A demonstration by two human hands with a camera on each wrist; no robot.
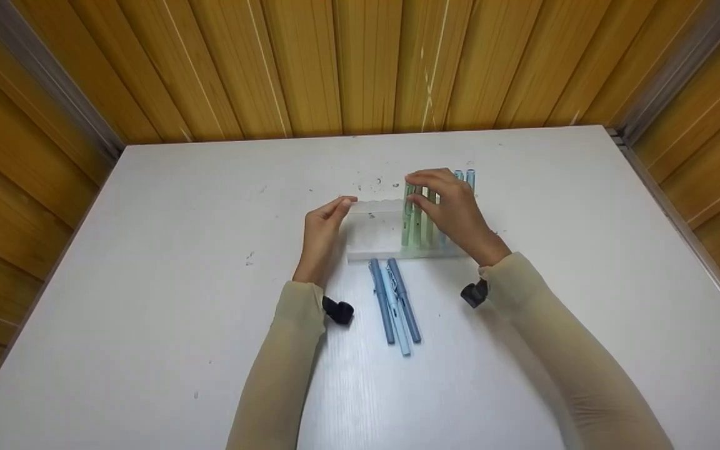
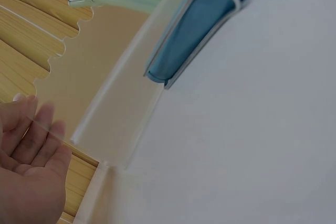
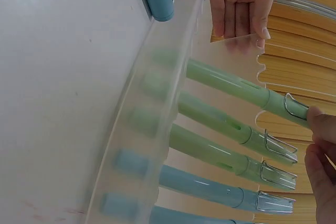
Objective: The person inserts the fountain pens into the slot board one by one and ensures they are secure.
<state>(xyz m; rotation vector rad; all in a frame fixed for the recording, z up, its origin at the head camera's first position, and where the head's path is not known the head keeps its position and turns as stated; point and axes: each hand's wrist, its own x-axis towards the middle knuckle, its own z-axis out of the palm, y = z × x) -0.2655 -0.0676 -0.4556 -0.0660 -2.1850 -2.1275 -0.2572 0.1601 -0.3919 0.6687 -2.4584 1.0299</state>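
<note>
A frosted clear pen stand (image 1: 372, 234) with a scalloped top edge stands on the table. At its left upper corner, my left hand (image 1: 322, 234) grips the back panel between thumb and fingers. My right hand (image 1: 459, 209) pinches the cap end of a green pen (image 3: 231, 86), whose lower end sits behind the stand's front lip. Beside it, two more green pens (image 3: 220, 116) lean in the stand, followed by light blue pens (image 3: 205, 184). All show metal clips. In the head view my right hand partly hides these pens.
In front of the stand, two darker blue pens (image 1: 382, 306) and a light blue pen (image 1: 399, 325) lie side by side on the white table (image 1: 179, 300). Yellow wood-look panels (image 1: 366, 69) rise behind the table and at both sides.
</note>
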